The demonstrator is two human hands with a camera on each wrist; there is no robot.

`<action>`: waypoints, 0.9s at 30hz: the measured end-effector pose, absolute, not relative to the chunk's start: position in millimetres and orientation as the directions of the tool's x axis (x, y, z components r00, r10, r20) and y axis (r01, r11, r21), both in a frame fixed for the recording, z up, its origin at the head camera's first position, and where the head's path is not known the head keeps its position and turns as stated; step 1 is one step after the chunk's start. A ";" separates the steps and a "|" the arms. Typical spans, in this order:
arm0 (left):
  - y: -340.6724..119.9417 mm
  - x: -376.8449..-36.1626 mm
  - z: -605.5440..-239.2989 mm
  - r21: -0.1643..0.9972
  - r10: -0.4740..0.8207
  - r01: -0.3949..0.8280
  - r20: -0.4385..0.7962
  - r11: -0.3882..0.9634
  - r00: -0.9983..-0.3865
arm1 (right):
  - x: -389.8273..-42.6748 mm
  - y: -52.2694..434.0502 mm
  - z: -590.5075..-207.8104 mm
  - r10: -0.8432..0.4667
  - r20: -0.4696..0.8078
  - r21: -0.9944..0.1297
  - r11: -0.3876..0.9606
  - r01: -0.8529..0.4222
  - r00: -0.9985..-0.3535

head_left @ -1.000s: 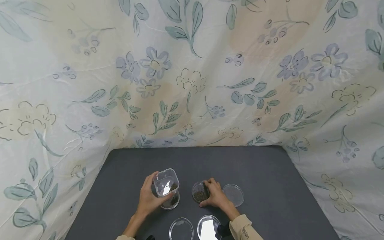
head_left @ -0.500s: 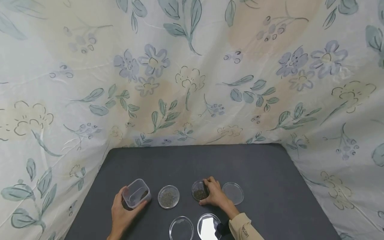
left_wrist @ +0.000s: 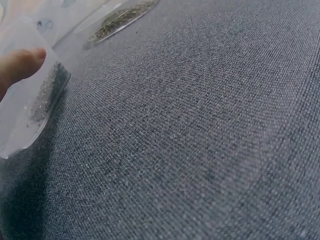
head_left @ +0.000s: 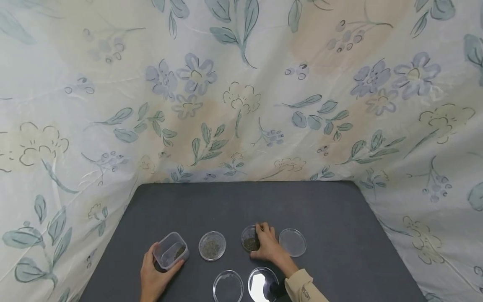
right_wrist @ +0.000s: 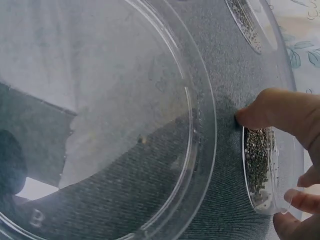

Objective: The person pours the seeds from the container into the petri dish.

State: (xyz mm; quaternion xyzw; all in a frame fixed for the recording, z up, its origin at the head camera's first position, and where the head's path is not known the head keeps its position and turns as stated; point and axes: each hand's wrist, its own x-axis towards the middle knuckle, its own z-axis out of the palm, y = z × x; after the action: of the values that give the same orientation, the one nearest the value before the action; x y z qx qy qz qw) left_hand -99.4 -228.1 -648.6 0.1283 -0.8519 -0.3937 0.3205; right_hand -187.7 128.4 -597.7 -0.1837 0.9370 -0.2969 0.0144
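- My left hand (head_left: 152,274) grips a clear plastic container (head_left: 170,250) low on the left of the dark grey table (head_left: 234,205). Thumb on its near side, fingers curled round the far side. The tub is tilted and its bottom corner rests on or just above the cloth; I cannot tell which.
- A little dark seed lies in the tub's lower corner. The left wrist view shows my thumb tip (left_wrist: 20,62) against the clear wall, with grains behind it.
- My right hand (head_left: 268,246) is cupped over a small seed-filled petri dish (head_left: 250,242) near the table's middle. Fingers are curled round its right rim and the thumb is on the near side. The right wrist view shows that dish (right_wrist: 262,170) edge-on with my fingertips (right_wrist: 260,112) on its rim.
- Between my hands sits a second dish of seed (head_left: 212,246), flat on the table, touched by neither hand.
- Just right of my right hand is an empty clear dish (head_left: 292,242), close to my knuckles but apart from them.
- Nearer to me are two more clear dishes side by side: the left one (head_left: 228,286) and the right one (head_left: 263,284), which catches a bright glare. The right one fills most of the right wrist view.
- Beige sleeve (head_left: 302,287) on my right forearm.
- A floral sheet (head_left: 241,92) hangs behind and to both sides of the table.
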 end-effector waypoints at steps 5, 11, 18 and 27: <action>-227.9 -99.5 -650.5 0.758 -0.470 0.053 0.456 0.650 -0.756 | -185.2 137.9 -591.2 -0.371 0.068 -0.593 0.732 -0.337 -0.926; -228.9 -100.3 -652.1 0.755 -0.462 0.081 0.478 0.651 -0.748 | -190.8 175.4 -569.8 -0.305 0.013 -0.504 0.821 -0.270 -0.952; -229.6 -100.7 -651.8 0.762 -0.474 0.041 0.443 0.646 -0.761 | -188.6 208.5 -560.4 -0.157 -0.195 -0.416 0.907 -0.063 -0.968; -228.9 -99.6 -651.6 0.765 -0.467 0.053 0.445 0.642 -0.764 | -189.9 211.3 -569.0 -0.161 -0.159 -0.421 0.903 -0.080 -0.974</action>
State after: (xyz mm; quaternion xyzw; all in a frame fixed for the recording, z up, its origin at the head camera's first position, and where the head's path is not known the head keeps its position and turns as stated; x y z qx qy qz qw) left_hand -99.6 -228.9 -651.6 0.1222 -0.8471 -0.4053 0.3211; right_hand -189.9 211.3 -569.0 -0.0621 0.9709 -0.2109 0.0952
